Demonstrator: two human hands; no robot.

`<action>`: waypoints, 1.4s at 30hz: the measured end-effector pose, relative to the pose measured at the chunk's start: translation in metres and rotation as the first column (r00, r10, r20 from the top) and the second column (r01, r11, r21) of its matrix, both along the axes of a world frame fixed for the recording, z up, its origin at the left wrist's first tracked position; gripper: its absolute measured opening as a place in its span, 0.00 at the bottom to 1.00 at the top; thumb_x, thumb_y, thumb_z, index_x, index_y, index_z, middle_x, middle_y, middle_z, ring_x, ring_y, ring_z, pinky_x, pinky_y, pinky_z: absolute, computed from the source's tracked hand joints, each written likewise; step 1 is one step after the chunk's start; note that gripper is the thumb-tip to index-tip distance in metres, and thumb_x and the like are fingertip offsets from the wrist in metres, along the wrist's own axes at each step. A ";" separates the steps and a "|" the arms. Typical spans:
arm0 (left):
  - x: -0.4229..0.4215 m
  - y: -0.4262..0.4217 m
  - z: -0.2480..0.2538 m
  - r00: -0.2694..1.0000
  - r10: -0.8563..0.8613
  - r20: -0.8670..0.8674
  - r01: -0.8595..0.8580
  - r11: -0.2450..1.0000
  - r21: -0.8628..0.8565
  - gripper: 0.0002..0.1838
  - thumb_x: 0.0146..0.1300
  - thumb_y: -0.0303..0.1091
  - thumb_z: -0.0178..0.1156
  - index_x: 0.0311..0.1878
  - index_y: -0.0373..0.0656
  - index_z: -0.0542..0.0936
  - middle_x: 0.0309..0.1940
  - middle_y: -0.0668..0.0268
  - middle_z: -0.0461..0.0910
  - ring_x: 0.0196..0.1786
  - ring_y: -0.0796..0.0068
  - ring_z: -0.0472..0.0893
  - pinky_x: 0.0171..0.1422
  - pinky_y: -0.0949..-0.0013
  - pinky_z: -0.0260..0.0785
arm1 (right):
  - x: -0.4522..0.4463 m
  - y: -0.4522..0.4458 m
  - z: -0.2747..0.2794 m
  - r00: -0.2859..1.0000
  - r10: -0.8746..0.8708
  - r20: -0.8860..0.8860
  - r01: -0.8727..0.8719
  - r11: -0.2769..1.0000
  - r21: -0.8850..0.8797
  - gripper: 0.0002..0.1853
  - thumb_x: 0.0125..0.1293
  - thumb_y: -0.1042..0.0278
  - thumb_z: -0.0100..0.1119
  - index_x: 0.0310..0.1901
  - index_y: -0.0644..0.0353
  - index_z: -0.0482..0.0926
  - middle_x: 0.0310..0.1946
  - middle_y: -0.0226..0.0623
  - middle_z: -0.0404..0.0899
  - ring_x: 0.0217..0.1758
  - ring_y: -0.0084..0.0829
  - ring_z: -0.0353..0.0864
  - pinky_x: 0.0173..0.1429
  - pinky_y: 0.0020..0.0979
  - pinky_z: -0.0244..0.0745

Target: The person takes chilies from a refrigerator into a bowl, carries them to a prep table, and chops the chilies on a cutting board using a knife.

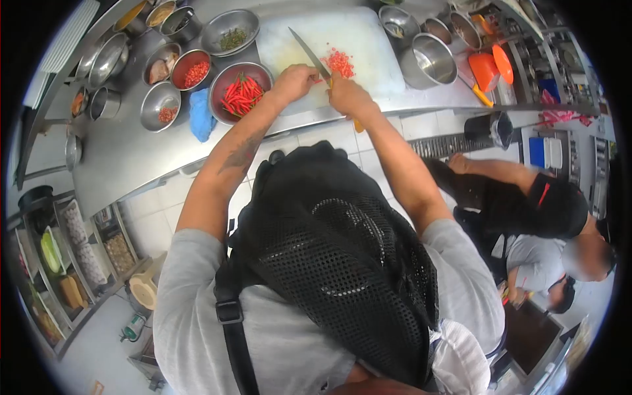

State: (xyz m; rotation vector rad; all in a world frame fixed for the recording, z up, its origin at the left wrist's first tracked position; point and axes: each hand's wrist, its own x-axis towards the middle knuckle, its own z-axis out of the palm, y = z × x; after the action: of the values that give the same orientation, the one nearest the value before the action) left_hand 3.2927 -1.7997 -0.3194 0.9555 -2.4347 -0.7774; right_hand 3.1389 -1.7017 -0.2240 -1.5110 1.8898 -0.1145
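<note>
My right hand [349, 97] is closed round the handle of a long knife [308, 51], whose blade points up and left over the white cutting board [368, 39]. Just left of the blade, my left hand [295, 83] has its fingers pressed together at a small piece of red chili [318, 81]. Chopped red chili [340, 62] lies in a loose pile to the right of the knife. Beside my left forearm stands a metal bowl of whole red chilies [242, 95].
Left of the board are a bowl of green pieces [232, 38], a bowl of chopped chili [193, 70] and a blue cloth [201, 116]. A metal pot [428, 60] and orange container [484, 71] stand right. Two other people [559, 204] are at the right.
</note>
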 end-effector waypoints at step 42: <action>-0.003 0.029 -0.003 0.985 0.174 0.014 -0.174 0.984 -0.045 0.05 0.59 0.27 0.60 0.38 0.42 0.82 0.32 0.52 0.81 0.39 0.46 0.82 0.46 0.50 0.75 | -0.009 -0.010 0.049 0.994 0.091 0.060 -0.100 0.979 0.177 0.19 0.66 0.75 0.49 0.58 0.71 0.67 0.36 0.64 0.84 0.42 0.60 0.87 0.49 0.51 0.82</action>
State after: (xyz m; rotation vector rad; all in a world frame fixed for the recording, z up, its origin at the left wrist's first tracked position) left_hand 3.2896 -1.7708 -0.3227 1.1447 -2.3346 -0.6541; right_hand 3.1297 -1.7118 -0.1753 -1.4587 1.7339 0.0591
